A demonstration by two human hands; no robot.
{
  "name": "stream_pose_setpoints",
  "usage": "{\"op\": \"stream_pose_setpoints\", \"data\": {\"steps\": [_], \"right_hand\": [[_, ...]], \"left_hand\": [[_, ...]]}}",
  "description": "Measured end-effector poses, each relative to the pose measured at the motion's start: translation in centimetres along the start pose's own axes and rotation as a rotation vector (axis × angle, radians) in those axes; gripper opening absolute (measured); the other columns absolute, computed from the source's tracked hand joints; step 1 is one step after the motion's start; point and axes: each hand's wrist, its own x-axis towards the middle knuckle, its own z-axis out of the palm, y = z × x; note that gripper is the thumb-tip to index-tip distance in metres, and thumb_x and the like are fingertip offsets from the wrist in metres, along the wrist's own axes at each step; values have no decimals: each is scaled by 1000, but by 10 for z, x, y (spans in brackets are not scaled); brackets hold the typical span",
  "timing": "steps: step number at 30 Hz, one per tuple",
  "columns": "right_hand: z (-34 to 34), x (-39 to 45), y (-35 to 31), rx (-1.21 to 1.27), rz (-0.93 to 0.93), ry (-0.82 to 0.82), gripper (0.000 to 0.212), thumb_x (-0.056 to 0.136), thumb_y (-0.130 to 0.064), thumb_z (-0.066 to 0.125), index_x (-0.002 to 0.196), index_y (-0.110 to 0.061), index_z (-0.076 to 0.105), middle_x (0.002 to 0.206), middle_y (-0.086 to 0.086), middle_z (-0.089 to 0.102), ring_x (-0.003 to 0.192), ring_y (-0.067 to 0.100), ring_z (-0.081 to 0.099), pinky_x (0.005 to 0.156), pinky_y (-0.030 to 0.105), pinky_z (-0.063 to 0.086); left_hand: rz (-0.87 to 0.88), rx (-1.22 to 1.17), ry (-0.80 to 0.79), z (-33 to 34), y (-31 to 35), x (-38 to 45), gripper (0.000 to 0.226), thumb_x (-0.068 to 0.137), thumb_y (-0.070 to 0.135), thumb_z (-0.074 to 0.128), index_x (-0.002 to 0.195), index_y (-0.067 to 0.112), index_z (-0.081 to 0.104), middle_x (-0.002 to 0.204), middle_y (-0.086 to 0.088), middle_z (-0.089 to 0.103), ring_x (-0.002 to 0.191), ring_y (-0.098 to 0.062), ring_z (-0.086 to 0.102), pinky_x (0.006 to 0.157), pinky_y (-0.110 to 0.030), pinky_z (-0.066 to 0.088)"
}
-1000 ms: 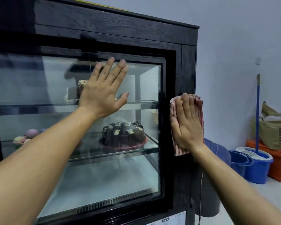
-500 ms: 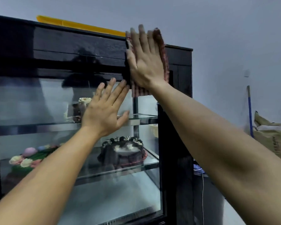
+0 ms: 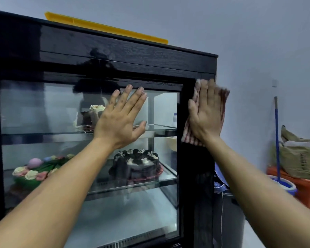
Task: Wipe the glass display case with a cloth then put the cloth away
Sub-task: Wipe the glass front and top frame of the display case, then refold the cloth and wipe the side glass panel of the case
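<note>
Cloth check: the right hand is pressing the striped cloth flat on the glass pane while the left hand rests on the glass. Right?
Not quite. The head view shows the right hand pressing the striped cloth on the case's black frame, not the glass pane. The left hand does rest on the glass.

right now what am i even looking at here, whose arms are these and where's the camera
The camera is worn on a person's head and looks forward and down, so the two bare arms reaching into the picture belong to that person. There is no robot.

In front of them stands a black display case with a glass front. The left hand lies flat and open against the glass, holding nothing. The right hand presses a red-and-white striped cloth flat against the case's black right-hand frame, beside the glass; it looks blurred, as in mid-wipe.

Inside, on glass shelves, are a dark chocolate cake, a cake topped with coloured flowers and another cake higher up, partly hidden. A yellow item lies on top of the case. By the wall to the right stand a blue-handled mop in a bucket and a tan bag.
</note>
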Motion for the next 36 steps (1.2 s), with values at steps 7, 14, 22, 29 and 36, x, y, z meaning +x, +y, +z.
{"op": "stream_pose_setpoints", "data": {"steps": [7, 14, 22, 29, 36], "right_hand": [[4, 10, -5, 469, 242, 189, 55, 107, -29, 26, 157, -52, 28, 168, 2, 34, 159, 13, 18, 131, 49, 10], [-20, 236, -126, 606, 21, 304, 55, 107, -13, 34, 161, -24, 34, 167, 10, 32, 158, 29, 25, 132, 39, 4], [55, 259, -135, -113, 119, -1360, 73, 102, -67, 12, 165, -32, 22, 172, 11, 21, 157, 39, 18, 126, 57, 9], [26, 265, -151, 80, 344, -1257, 56, 108, -56, 20, 146, -29, 51, 157, 9, 46, 153, 32, 28, 127, 47, 17], [-70, 307, -154, 194, 341, -1136, 32, 104, -43, 52, 127, -33, 72, 124, -24, 63, 118, 0, 54, 90, 26, 40]], "left_hand": [[45, -196, -39, -25, -6, 17, 83, 99, 51, 50, 165, 10, 22, 174, -9, 13, 161, -32, 8, 130, -53, 11], [-235, -480, -15, -90, -117, 191, 67, 102, 48, 42, 163, 20, 35, 169, -7, 31, 158, -31, 21, 129, -52, 9], [-573, -673, -1193, -29, -177, 217, 65, 105, 63, 32, 159, 27, 41, 163, -5, 42, 148, -32, 40, 126, -52, 22], [-566, -808, -1207, -48, -178, 220, 51, 110, 51, 31, 155, 31, 45, 165, 7, 38, 157, -27, 24, 128, -54, 10], [-533, -886, -880, -71, -180, 233, 39, 103, 52, 48, 108, 30, 80, 110, 15, 77, 102, -11, 70, 91, -35, 49]]}}
